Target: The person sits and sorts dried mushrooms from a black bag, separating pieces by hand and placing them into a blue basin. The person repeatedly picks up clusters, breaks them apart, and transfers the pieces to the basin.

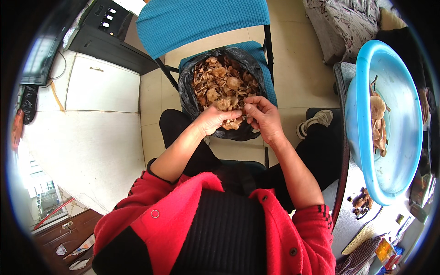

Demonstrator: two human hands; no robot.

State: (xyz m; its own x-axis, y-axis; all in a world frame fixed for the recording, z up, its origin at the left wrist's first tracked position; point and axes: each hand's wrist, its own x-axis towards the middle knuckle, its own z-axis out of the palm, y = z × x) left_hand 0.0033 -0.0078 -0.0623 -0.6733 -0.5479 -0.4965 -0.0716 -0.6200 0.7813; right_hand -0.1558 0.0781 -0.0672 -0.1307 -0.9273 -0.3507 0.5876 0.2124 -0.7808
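Observation:
A black plastic bag (187,87) full of brown mushrooms (220,80) stands on the seat of a chair with a blue cover (206,20). Over the bag's near edge, my left hand (213,118) holds a cluster of mushrooms (232,123), its thumb pointing right. Close beside it on the right is my right hand (263,117), thumb and forefinger pinched together near the cluster; whether something small is between them cannot be made out. At the right, a light blue plastic basin (398,137) holds several mushrooms (378,117) on its inner left side.
The basin rests on a table (347,192) at my right, with dark scraps (363,203) and a checkered cloth (361,256) near it. A white cabinet (103,86) stands at the left. A sofa with a patterned cover (337,31) is at the upper right.

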